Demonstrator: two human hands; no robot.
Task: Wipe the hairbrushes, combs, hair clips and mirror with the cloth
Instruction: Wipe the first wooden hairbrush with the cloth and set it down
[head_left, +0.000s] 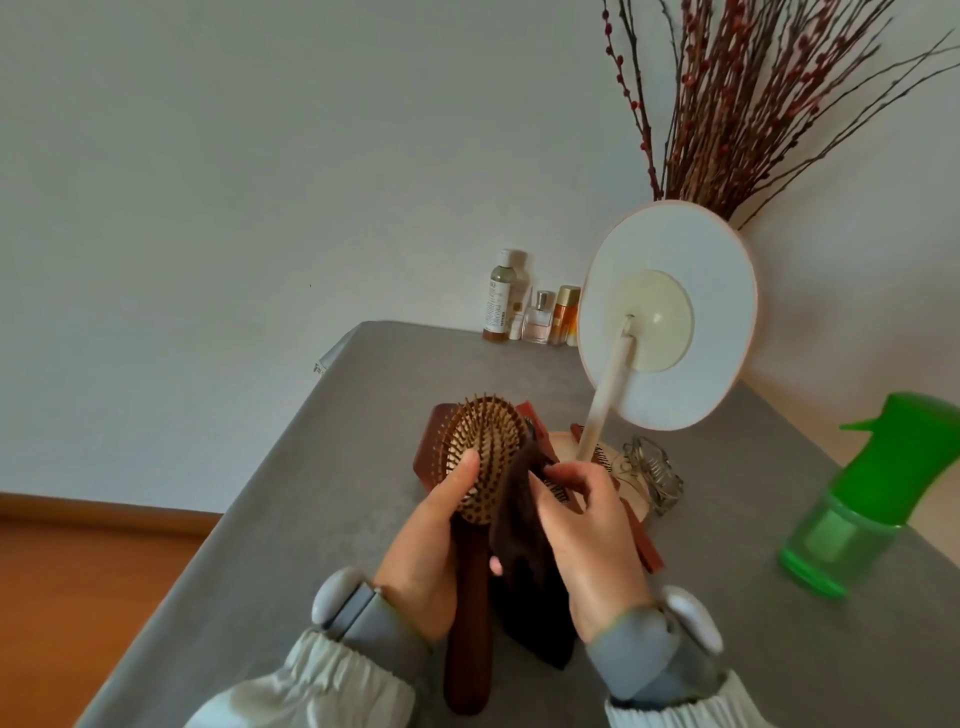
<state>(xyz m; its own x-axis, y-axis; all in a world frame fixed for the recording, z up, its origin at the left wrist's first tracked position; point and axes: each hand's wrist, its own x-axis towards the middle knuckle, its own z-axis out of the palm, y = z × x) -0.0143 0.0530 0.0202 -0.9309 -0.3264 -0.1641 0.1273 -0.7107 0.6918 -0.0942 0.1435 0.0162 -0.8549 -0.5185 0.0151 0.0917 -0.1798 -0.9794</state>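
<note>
A grey table (270, 519) runs away from the camera toward a pale wall. At its far edge a cluster of small bottles (530, 306) stands against the wall, and to their right a round mirror (670, 317) on a pale stem shows its back to the camera, tilted, with its round base partly hidden behind the hands. A spray of dried red-budded twigs (727, 104) rises behind the mirror. A green spray bottle (857, 499) stands well apart at the right edge. Just beside the mirror's base lies a metal claw hair clip (649, 475), and a reddish comb (644, 540) runs along the table under the right hand, mostly covered by it. A second, flat reddish-brown brush (431, 447) lies on the table behind the raised one. The oval wooden hairbrush (485, 457) is held above the table at the middle of the view, its long axis running from the dark handle near the camera up to the head farther away, with the pale bristles facing the camera. The left hand (426, 551) grips the brush at the neck, fingers wrapped round the handle and the thumb resting on the lower left of the bristle pad. The right hand (587, 535) pinches a dark brown cloth (519, 535), which touches the right side of the brush head and hangs down beside the handle.
</note>
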